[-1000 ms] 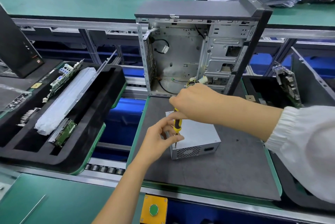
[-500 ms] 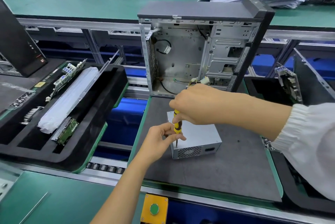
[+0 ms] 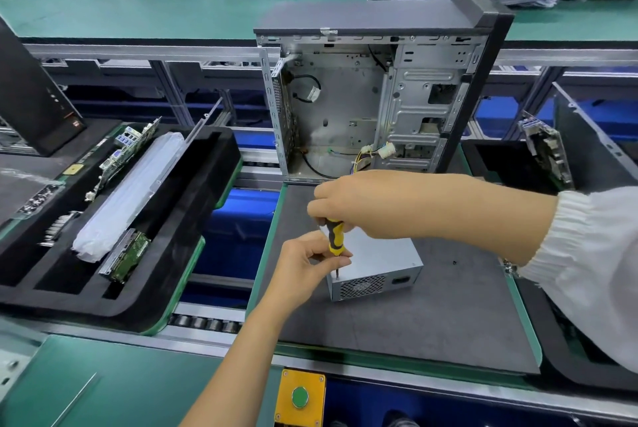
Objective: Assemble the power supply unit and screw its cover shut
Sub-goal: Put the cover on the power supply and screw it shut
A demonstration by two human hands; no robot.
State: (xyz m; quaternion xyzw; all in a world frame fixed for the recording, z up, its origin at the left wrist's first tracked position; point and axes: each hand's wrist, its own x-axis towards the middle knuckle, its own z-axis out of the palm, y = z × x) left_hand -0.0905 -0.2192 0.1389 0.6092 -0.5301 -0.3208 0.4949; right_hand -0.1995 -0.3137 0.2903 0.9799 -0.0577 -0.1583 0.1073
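A grey metal power supply unit [image 3: 379, 264] with a vent grille on its near face lies on a dark mat [image 3: 431, 316]. My right hand [image 3: 352, 202] grips the top of a yellow-and-black screwdriver [image 3: 335, 236] held upright, its thin tip at the unit's near left top corner. Just below, my left hand [image 3: 303, 264] pinches the lower end of the handle and shaft with thumb and fingertips. The screw itself is too small to make out.
An open computer case [image 3: 379, 98] with loose cables stands upright behind the mat. To the left, a black foam tray [image 3: 193, 226] holds circuit boards and a white plastic-wrapped part. A yellow box with a green button [image 3: 299, 397] sits at the front edge. Another tray with a board [image 3: 545, 154] is at right.
Both hands have kept their hold on the screwdriver over the unit's corner. My left fingers have shifted slightly around the shaft.
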